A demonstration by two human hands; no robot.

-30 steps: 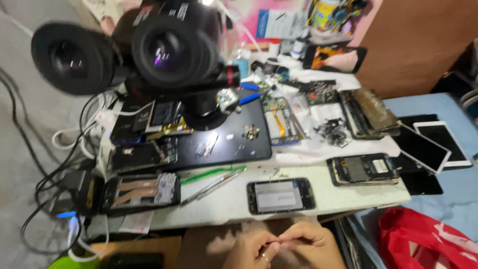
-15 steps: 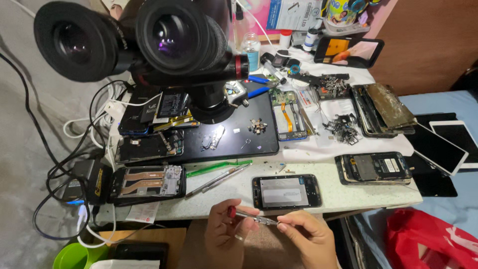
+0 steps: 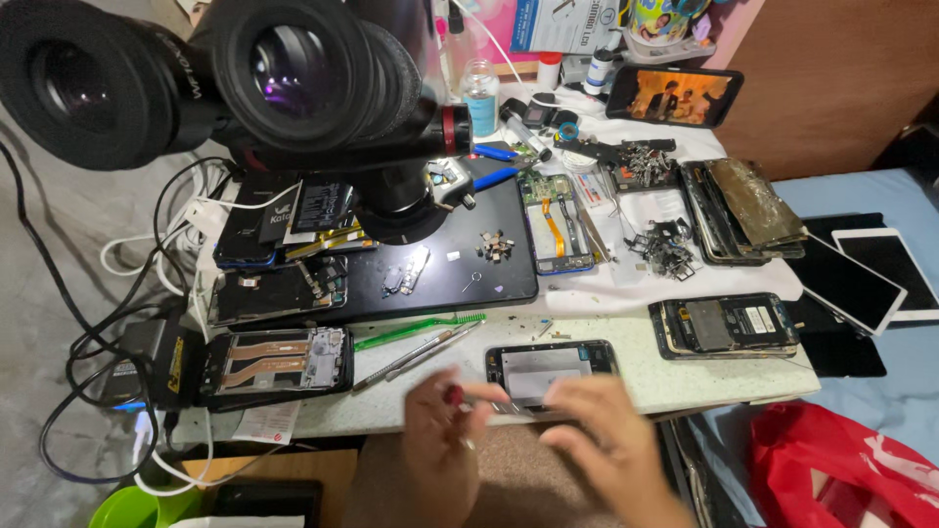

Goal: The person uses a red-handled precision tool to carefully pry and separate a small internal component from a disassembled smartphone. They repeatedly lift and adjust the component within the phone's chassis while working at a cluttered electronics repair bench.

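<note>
I see a lit phone screen (image 3: pixel 674 95) at the far edge of the table, lying landscape, showing orange and dark shapes. Behind it, left, stands a blue-and-white card (image 3: pixel 566 23) with print. A white tablet (image 3: pixel 895 260) lies at the right, its screen dark, with a second dark tablet (image 3: pixel 847 286) overlapping just beside it. Near the table's front left edge lies a white paper label (image 3: pixel 267 422) with a red mark.
</note>
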